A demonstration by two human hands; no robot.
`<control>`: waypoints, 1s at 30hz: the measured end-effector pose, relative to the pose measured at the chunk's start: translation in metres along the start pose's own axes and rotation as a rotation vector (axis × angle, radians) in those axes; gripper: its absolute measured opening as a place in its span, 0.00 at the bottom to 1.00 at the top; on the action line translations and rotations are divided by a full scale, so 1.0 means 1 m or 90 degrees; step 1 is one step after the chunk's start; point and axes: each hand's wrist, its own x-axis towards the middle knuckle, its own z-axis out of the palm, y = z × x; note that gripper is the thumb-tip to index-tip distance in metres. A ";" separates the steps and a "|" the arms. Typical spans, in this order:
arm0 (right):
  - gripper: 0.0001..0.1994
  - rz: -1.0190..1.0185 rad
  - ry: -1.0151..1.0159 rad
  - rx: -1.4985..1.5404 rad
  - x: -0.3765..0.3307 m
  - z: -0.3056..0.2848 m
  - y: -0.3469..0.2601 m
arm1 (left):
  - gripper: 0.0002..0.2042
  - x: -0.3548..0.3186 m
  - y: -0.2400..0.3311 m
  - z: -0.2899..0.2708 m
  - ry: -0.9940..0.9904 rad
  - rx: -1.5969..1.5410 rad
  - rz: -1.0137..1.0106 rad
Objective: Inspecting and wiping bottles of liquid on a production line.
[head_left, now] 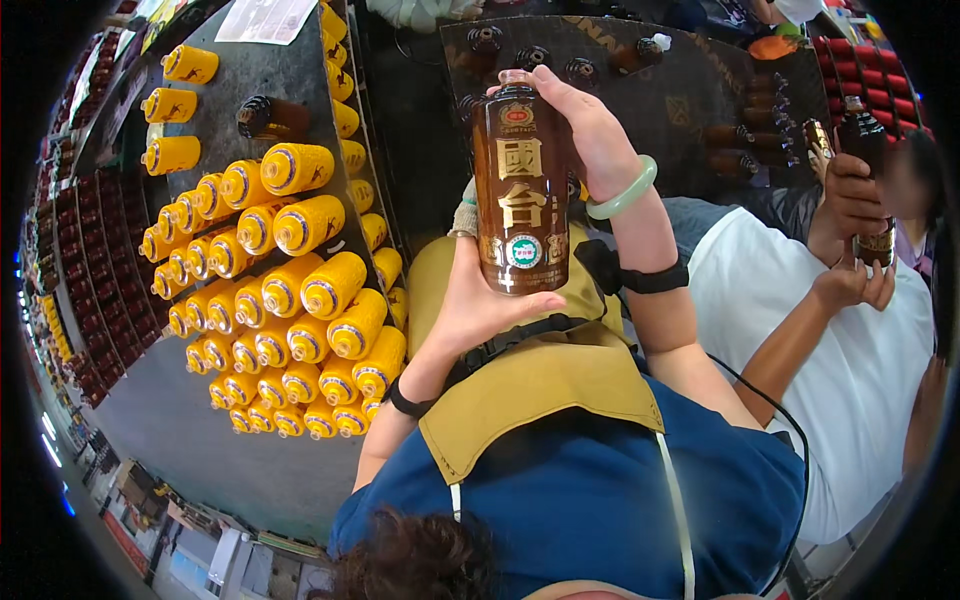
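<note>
A dark brown glass bottle with gold lettering and a round green-and-white sticker stands nearly upright in front of my chest. My left hand cradles its base, the thumb stretched out beneath it and the other fingers partly hidden behind the glass. At the top, my right hand grips the bottle, its fingertips near the clear, uncapped-looking mouth. The rest of the right fingers are hidden behind the bottle. A pale green bangle circles my right wrist, and dark bands sit on both forearms.
Many yellow bottles stand in rows on the dark table at left, beside one brown bottle lying down. More brown bottles occupy the dark board ahead. At right, a co-worker's hands hold another dark bottle. A paper sheet lies far left.
</note>
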 end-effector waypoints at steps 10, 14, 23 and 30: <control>0.23 -0.006 -0.010 -0.017 -0.007 0.010 -0.010 | 0.61 -0.003 -0.002 -0.003 -0.013 0.024 -0.016; 0.23 0.012 -0.026 0.029 -0.008 0.010 -0.006 | 0.59 -0.005 -0.003 0.004 0.021 -0.014 0.018; 0.23 0.032 0.007 0.074 -0.008 0.012 -0.001 | 0.59 -0.009 -0.002 0.006 0.033 0.029 0.023; 0.27 0.024 0.053 -0.007 -0.013 0.017 0.000 | 0.57 -0.012 -0.004 -0.001 0.029 -0.016 -0.009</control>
